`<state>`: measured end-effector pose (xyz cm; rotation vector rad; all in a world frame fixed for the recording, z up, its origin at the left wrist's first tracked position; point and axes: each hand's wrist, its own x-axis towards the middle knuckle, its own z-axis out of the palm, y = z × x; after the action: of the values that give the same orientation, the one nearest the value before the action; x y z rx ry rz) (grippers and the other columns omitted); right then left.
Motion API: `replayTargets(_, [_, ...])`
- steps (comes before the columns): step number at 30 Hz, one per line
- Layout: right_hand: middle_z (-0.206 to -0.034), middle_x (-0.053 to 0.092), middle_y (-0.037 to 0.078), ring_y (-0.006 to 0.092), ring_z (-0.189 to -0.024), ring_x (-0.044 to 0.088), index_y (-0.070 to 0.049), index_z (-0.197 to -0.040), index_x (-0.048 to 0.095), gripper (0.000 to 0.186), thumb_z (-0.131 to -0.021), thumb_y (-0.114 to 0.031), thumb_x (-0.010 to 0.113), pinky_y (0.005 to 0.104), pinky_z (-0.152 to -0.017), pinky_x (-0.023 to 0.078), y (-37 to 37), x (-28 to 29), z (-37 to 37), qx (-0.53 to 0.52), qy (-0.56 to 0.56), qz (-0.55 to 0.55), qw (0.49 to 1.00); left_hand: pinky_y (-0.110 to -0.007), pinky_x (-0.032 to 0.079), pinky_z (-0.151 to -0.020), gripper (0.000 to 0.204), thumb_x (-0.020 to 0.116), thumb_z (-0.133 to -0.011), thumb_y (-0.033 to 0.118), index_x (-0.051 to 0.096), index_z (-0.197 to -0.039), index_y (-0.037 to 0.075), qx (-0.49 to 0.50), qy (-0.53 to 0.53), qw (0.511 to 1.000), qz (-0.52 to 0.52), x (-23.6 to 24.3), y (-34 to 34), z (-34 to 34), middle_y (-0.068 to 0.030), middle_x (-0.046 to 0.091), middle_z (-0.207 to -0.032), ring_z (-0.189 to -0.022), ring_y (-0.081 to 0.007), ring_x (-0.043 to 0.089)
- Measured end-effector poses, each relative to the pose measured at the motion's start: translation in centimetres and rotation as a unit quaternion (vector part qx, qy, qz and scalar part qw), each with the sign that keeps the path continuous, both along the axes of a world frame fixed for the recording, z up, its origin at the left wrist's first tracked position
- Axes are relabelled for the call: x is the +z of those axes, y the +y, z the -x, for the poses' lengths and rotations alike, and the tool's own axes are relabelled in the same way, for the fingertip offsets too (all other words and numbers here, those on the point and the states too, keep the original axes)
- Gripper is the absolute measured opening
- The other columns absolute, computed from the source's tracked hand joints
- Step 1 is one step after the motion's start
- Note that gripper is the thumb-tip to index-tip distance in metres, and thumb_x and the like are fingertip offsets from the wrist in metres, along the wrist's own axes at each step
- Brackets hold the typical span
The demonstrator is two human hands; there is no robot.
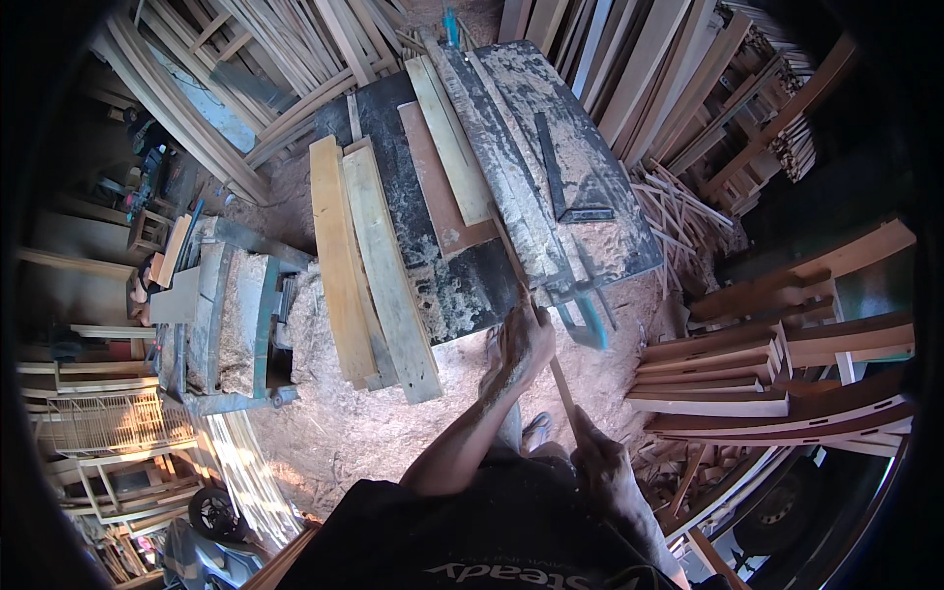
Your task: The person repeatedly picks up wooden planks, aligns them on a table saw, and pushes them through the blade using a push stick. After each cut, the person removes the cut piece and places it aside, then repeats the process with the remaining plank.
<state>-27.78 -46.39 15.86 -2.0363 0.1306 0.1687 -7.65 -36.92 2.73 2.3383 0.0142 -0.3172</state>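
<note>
Stacked timber (pixel 649 79) surrounds a workshop floor (pixel 334 428) strewn with sawdust, and a dark, dusty desk (pixel 482 295) stands at the centre. The left hand (pixel 528 339), at the desk's near edge, is closed around a narrow wooden strip (pixel 561 388); the right hand (pixel 602 457) grasps the strip's near end, close to the body. The strip slopes from the right hand, through the left, toward the left side of a long dusty bar (pixel 501 157). Uneven pressure between the hands could bow the strip or swing it off line, and the left fingers, close to the bar's near end, might be pinched. A teal handle (pixel 587 320) projects just right of the left hand, where a sleeve or knuckle could catch. Farther right, a black square (pixel 549 167) lies flat; a sideways knock might shift it. To the left, two long planks (pixel 339 256) overhang the near edge and could tip if the left forearm struck them. Loose sawdust underfoot may cost the sandalled foot (pixel 537 430) its grip.
</note>
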Motion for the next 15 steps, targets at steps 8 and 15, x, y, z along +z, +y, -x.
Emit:
replayTargets(8, [-0.083,0.053,0.002,0.0090,-0.067,0.042,0.003,-0.144,0.044,0.044,-0.102,-0.008,0.047,0.0247,-0.061,0.043,1.0,-1.2,-3.2,-0.073,0.048,-0.124,0.988,-0.052,0.052,-0.076,0.061,0.049,-0.095,0.021,0.030,-0.149,-0.003,0.005,0.030,0.998,0.050,1.0,0.3,-4.0,-0.0333,0.065,-0.094,-0.087,-0.0463,0.067])
replayTargets(15, [-0.078,0.048,-0.003,0.0068,-0.070,0.042,-0.003,-0.147,0.043,0.047,-0.103,-0.019,0.048,0.0236,-0.060,0.040,1.4,-2.2,-5.7,-0.100,0.078,-0.185,0.974,-0.044,0.053,-0.070,0.056,0.053,-0.095,0.018,0.037,-0.145,-0.002,0.013,0.002,0.998,0.060,-4.4,0.5,-7.4,-0.0248,0.066,-0.094,-0.079,-0.0363,0.067])
